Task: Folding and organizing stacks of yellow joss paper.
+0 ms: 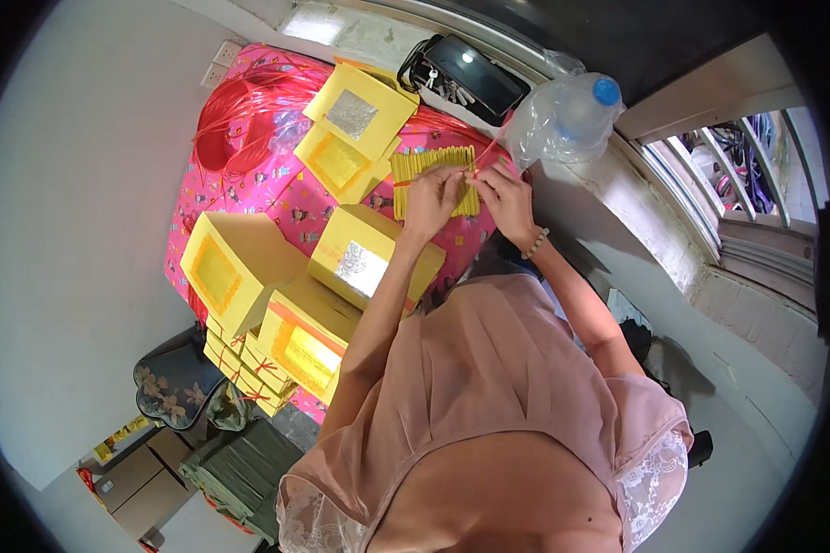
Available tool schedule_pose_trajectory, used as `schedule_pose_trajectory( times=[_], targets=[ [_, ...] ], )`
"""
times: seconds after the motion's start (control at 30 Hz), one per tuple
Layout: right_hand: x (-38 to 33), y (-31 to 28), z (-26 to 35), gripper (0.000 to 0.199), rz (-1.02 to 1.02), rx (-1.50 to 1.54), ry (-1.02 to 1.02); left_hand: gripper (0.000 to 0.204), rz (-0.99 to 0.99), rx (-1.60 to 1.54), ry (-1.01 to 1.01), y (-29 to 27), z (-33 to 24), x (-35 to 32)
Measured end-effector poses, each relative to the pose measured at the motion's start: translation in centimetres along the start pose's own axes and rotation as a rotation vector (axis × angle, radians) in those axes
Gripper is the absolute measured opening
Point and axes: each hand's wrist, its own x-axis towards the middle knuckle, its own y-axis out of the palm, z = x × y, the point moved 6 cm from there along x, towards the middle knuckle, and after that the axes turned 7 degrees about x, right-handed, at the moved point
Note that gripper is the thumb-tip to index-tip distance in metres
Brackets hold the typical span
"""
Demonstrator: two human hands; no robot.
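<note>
A bundle of folded yellow paper (pixel 427 164) stands on the pink patterned tablecloth (pixel 286 195), its many folded edges facing up. Thin red string (pixel 402 183) crosses the bundle near its left side, and more of it shows between my fingertips at the right end. My left hand (pixel 431 201) rests over the bundle, thumb and forefinger pinched on the string. Just beyond the bundle's right end, my right hand (pixel 507 200) pinches the string too, with a beaded bracelet on that wrist. The exact shape of the knot or loop is too small to tell.
Stacks of yellow paper (pixel 244 263) with gold or silver patches fill the near left. Loose yellow sheets (pixel 364 120) and a coil of red string (pixel 235 120) lie farther back. A phone (pixel 470 72) and a plastic-wrapped bottle (pixel 567 115) sit by the window.
</note>
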Motion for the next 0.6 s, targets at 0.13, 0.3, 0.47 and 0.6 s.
schedule_pose_trajectory(
  times=[0.13,0.3,0.47,0.6],
  targets=[
    [1.0,-0.8,1.6,0.007,-0.015,0.037,-0.052,0.015,0.237,0.099,-0.049,1.4,1.4,0.3],
    [1.9,-0.6,1.4,0.011,0.021,-0.011,-0.133,0.013,0.323,-0.068,-0.047,2.4,1.9,1.0],
    [1.3,-1.3,0.3,0.018,0.032,-0.235,-0.060,0.015,0.367,-0.134,-0.168,3.0,2.6,1.4],
    [-0.9,-0.7,-2.0,0.019,0.129,-0.132,0.074,0.022,0.353,-0.352,-0.267,3.0,2.6,1.8]
  ],
)
